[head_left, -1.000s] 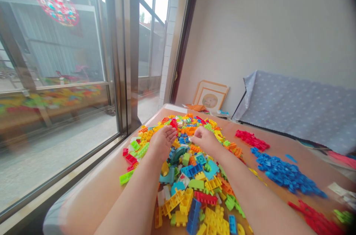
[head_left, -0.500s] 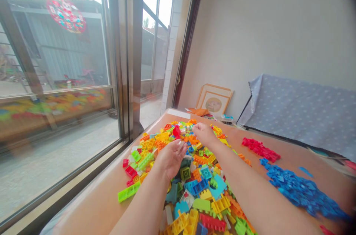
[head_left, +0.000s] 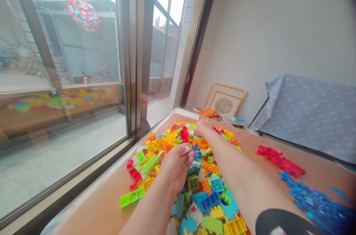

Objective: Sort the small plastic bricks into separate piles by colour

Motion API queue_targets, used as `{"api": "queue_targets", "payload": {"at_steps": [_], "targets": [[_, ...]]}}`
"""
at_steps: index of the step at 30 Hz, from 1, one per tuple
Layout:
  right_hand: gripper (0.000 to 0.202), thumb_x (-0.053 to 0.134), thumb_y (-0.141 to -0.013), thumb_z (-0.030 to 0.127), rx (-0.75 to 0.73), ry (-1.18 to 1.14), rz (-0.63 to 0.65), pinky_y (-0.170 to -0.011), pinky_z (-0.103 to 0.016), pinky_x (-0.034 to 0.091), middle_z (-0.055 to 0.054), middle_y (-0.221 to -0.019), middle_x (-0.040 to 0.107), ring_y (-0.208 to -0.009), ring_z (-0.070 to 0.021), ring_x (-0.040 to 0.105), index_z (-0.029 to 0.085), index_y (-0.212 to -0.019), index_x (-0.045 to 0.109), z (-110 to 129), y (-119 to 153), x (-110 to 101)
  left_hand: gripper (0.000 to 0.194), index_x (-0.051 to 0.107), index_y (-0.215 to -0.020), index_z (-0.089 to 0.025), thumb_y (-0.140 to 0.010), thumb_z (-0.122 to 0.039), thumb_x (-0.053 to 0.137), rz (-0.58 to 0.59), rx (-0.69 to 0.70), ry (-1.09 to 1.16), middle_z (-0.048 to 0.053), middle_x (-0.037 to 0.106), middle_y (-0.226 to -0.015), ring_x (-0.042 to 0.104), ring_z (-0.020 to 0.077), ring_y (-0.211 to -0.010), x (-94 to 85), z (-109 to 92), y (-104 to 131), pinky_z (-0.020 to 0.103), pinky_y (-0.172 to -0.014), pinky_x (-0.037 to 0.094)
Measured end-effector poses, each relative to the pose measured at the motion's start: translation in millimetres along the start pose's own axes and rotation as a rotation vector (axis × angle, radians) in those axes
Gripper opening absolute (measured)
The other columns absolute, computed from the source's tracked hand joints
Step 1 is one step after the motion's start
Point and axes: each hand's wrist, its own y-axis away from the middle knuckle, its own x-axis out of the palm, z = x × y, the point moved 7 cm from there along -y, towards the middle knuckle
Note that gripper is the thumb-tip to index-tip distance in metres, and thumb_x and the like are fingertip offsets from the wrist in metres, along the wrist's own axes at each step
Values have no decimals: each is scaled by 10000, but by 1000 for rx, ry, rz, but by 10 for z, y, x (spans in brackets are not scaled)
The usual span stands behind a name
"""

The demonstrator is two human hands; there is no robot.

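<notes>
A large mixed heap of plastic building bricks (head_left: 210, 168) in many colours spreads over the table. Above its middle, my left hand (head_left: 178, 161) is turned partly palm up, its fingers curled, with a small white brick (head_left: 187, 148) between thumb and fingers. My right hand (head_left: 204, 127) reaches to the far end of the heap, fingers curled downward; whatever they hold is hidden. A red brick (head_left: 184, 135) lies between the two hands. Below my left hand are a dark green brick (head_left: 193, 182) and a blue brick (head_left: 210, 201).
On the right side of the brown table (head_left: 102, 199) lie a pile of red bricks (head_left: 280, 161) and a pile of blue bricks (head_left: 319, 201). A window (head_left: 83, 53) runs along the left. Picture frames (head_left: 224, 101) lean on the back wall, beside a grey dotted cloth (head_left: 311, 116).
The view has swung left, so things appear farther right. My right hand has moved slightly farther out over the heap's far end. My left hand still holds the white brick.
</notes>
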Motion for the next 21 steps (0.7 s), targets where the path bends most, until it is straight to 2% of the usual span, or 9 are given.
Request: {"api": "queue_targets", "payload": {"at_steps": [5, 8, 10, 13, 15, 19, 21], "targets": [[330, 742, -757, 322, -4, -49, 7, -970, -416, 422, -210, -1189, 678, -1217, -357, 545, 157, -1042, 748, -22, 21, 44, 60, 648, -882, -103, -837, -135, 674, -2, -66, 14, 94, 680, -815, 647, 112, -639, 22, 61, 16, 195, -561, 580], [338, 752, -726, 370, -23, -154, 22, -819, -339, 457, -137, -1017, 720, -994, -284, 635, 178, -1002, 713, -60, 119, -11, 63, 649, -884, -96, -841, -141, 662, -10, -85, -6, 102, 684, -834, 652, 117, -651, 7, 87, -5, 197, -555, 579], [316, 717, -742, 386, -31, -249, 25, -705, -287, 447, -81, -921, 718, -842, -220, 638, 180, -980, 685, -71, 219, -84, 75, 650, -899, -97, -842, -144, 662, -14, -94, -14, 97, 682, -835, 647, 115, -646, -6, 103, -27, 201, -553, 578], [262, 645, -795, 382, -64, -387, 12, -615, -238, 424, -32, -915, 707, -771, -158, 617, 182, -964, 652, -32, 438, -257, 102, 653, -923, -95, -840, -149, 680, -7, -95, -12, 90, 679, -826, 639, 112, -643, -7, 111, -50, 205, -564, 577], [270, 651, -798, 398, -102, -572, 28, -609, -229, 432, -16, -920, 699, -767, -143, 613, 188, -967, 635, 36, 639, -391, 114, 652, -932, -92, -840, -147, 690, 15, -87, -11, 88, 675, -819, 639, 113, -645, 13, 106, -48, 211, -579, 578], [316, 755, -725, 361, -168, -1174, 152, -637, -253, 451, -7, -875, 670, -748, -140, 600, 188, -942, 605, 229, 1138, -606, 169, 645, -1000, -106, -906, -246, 659, 49, -88, -9, 81, 671, -824, 642, 119, -654, 55, 110, -6, 211, -573, 557], [312, 771, -724, 348, -184, -1310, 192, -647, -262, 455, 2, -868, 656, -720, -128, 581, 190, -932, 600, 307, 1386, -664, 243, 646, -1045, -120, -922, -328, 659, 76, -90, -17, 74, 671, -834, 636, 112, -653, 82, 117, 17, 195, -551, 528]]}}
